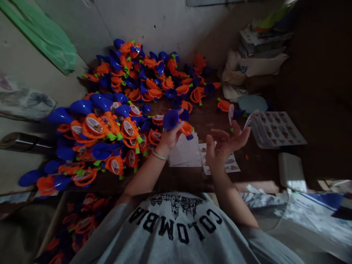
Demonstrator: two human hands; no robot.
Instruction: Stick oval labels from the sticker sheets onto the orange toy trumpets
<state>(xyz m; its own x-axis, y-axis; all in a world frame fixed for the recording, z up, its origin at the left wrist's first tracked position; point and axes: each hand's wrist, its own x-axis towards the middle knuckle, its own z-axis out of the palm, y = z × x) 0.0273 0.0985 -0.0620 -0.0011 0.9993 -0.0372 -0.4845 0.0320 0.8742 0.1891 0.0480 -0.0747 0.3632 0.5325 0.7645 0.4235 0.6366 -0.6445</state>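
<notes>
My left hand is closed around a toy horn with an orange body and blue bells, held over the table. My right hand is just to its right, palm turned up and fingers spread. Two oval stickers seem to cling to its fingertips: one sticker stands upright, the other sticker is tilted at the right. Beneath the hands lie white sheets and a printed sticker sheet, partly covered by my right hand.
Labelled horns are piled at the left, and more horns lie along the wall. A clear plastic box with sticker sheets sits at the right, near a pale blue round lid and a white box-shaped device. Further horns fill a container below.
</notes>
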